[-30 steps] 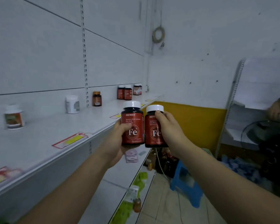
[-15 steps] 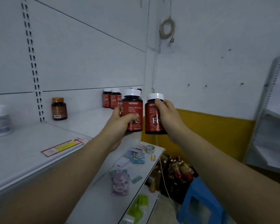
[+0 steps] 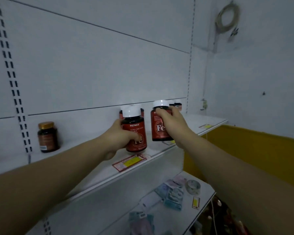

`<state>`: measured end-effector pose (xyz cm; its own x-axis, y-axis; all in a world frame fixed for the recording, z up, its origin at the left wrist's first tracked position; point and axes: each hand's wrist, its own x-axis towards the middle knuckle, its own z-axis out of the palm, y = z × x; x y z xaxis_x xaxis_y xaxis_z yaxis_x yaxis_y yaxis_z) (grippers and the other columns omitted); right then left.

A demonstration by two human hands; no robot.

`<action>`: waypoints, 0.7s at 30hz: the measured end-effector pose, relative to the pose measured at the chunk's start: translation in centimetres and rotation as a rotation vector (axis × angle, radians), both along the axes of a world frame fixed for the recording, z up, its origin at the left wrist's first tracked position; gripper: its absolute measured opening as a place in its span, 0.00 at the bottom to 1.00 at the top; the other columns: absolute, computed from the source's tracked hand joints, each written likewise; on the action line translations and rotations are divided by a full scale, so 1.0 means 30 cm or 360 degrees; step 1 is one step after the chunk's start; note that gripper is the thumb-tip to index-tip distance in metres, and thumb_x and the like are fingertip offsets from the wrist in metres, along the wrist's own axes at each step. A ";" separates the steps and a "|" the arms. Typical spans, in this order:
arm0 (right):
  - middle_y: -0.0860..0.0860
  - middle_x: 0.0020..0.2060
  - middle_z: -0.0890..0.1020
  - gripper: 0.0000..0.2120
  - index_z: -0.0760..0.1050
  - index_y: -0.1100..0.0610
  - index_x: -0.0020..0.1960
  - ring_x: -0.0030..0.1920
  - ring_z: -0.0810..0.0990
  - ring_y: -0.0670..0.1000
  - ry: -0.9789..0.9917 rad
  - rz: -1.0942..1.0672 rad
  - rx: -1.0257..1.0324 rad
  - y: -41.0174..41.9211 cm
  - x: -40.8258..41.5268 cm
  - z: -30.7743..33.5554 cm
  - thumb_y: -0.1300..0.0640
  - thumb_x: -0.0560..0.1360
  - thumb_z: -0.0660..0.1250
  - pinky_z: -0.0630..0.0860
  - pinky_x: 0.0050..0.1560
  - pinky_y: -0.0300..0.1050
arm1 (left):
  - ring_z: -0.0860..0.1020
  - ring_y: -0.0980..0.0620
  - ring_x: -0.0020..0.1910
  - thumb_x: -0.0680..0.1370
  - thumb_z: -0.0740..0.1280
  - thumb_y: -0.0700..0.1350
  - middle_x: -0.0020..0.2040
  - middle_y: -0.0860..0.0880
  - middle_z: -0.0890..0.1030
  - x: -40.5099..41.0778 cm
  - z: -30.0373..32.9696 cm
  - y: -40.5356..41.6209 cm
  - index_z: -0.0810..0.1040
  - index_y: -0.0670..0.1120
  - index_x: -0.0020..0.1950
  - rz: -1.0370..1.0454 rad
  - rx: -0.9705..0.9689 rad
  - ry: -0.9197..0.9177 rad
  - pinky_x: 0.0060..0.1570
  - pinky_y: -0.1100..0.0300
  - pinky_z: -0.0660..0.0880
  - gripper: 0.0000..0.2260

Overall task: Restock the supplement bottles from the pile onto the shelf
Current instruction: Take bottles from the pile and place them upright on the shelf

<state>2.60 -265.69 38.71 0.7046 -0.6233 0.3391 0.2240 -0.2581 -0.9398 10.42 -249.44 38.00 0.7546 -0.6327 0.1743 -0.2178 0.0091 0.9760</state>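
Red labels and white caps: a bottle in each hand, both over the upper shelf; the left hand is wrapped round the left bottle, thumb across the label, fingers behind, and the bottle's base is at the shelf surface near the front edge, just behind a red-and-yellow price tag; the right hand grips the right bottle from the side and top, fingers curled over its shoulder, and whether its base touches the shelf I cannot tell; more red bottles stand behind against the back panel, others farther along; an amber bottle with a gold cap stands apart to the left; on the lower shelf lie a tape roll and some packets.

Half a second ago both bottles were held up in the air in front of the shelf edge; now they have come in over the shelf and lower, the left one nearly set down.
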 end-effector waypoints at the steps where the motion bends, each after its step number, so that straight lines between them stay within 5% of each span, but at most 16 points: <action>1: 0.48 0.46 0.81 0.22 0.69 0.47 0.60 0.40 0.83 0.46 0.0002 0.0008 -0.0009 -0.037 0.042 -0.003 0.43 0.70 0.68 0.76 0.34 0.41 | 0.76 0.52 0.46 0.68 0.72 0.32 0.49 0.50 0.76 0.031 -0.006 -0.021 0.65 0.51 0.54 0.0022 0.0033 0.0021 0.43 0.56 0.74 0.24; 5: 0.47 0.48 0.80 0.21 0.70 0.47 0.58 0.46 0.81 0.47 0.0100 0.0089 -0.0097 -0.186 0.184 -0.013 0.43 0.68 0.70 0.76 0.40 0.44 | 0.75 0.52 0.49 0.67 0.74 0.34 0.52 0.52 0.75 0.109 -0.022 -0.105 0.63 0.52 0.60 0.0088 0.0175 -0.0021 0.46 0.56 0.73 0.30; 9: 0.42 0.43 0.79 0.13 0.69 0.44 0.51 0.42 0.79 0.41 0.0162 0.0219 -0.0111 -0.307 0.302 -0.025 0.48 0.71 0.70 0.71 0.35 0.37 | 0.75 0.58 0.46 0.66 0.75 0.35 0.49 0.55 0.75 0.144 -0.043 -0.190 0.63 0.52 0.60 0.0200 0.0227 -0.0083 0.49 0.56 0.73 0.30; 14: 0.40 0.42 0.75 0.18 0.67 0.47 0.56 0.39 0.76 0.38 0.0204 0.0397 -0.0169 -0.412 0.426 -0.038 0.50 0.70 0.71 0.70 0.26 0.29 | 0.75 0.59 0.45 0.67 0.75 0.37 0.48 0.58 0.73 0.155 -0.053 -0.275 0.63 0.55 0.60 0.0396 0.0242 -0.0145 0.43 0.61 0.74 0.31; 17: 0.42 0.46 0.77 0.21 0.66 0.48 0.58 0.43 0.78 0.41 0.0212 0.0582 -0.0203 -0.461 0.498 -0.065 0.52 0.70 0.72 0.72 0.35 0.35 | 0.75 0.60 0.43 0.67 0.75 0.37 0.47 0.59 0.73 0.144 -0.061 -0.320 0.63 0.56 0.59 0.0551 0.0224 -0.0160 0.33 0.68 0.71 0.30; 21: 0.45 0.49 0.78 0.26 0.64 0.47 0.61 0.47 0.78 0.45 0.0293 0.0871 -0.0355 -0.517 0.549 -0.073 0.56 0.69 0.72 0.73 0.38 0.40 | 0.74 0.61 0.43 0.68 0.75 0.39 0.46 0.60 0.73 0.128 -0.075 -0.367 0.62 0.57 0.59 0.0770 0.0245 -0.0147 0.35 0.67 0.71 0.29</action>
<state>19.06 -281.19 36.53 0.9614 -0.0831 0.2621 0.2188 -0.3465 -0.9122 14.25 -260.45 35.73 0.9531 -0.2384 0.1864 -0.2469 -0.2562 0.9346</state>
